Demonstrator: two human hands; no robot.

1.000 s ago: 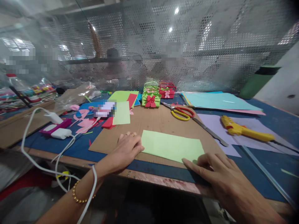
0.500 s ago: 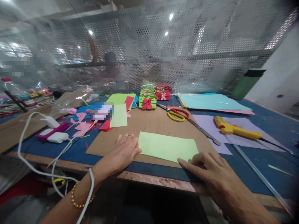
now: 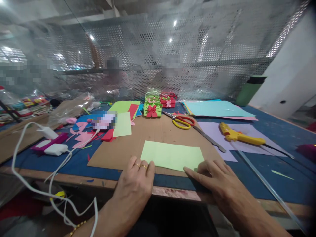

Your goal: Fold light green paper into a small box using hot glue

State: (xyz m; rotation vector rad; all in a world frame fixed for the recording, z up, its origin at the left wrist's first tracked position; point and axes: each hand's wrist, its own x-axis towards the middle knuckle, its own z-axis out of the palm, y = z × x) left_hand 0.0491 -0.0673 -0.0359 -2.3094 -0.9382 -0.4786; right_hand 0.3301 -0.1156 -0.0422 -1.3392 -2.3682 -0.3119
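A light green strip of paper (image 3: 170, 154) lies on a brown cardboard sheet (image 3: 111, 153) close to the table's front edge. My left hand (image 3: 139, 179), with rings on its fingers, has its bent fingertips on the paper's near left edge; its thumb is hidden. At the near right corner, my right hand (image 3: 218, 181) holds the paper between its stretched thumb and curled fingers. Beyond the paper lie scissors (image 3: 184, 121) with red and yellow handles and a grey metal blade (image 3: 209, 138).
Small green (image 3: 152, 110) and red paper baskets (image 3: 168, 102) with bows stand at the back. A yellow glue gun (image 3: 242, 136) rests on lilac paper (image 3: 207, 126) to the right. Coloured sheets (image 3: 222, 108), a green bottle (image 3: 250, 90), a phone (image 3: 105, 121) and white cables (image 3: 53, 177) surround the cardboard.
My left hand has moved from the paper's left end to its near left edge, coming closer to me. The right hand stays at the near right corner. The view has shifted slightly.
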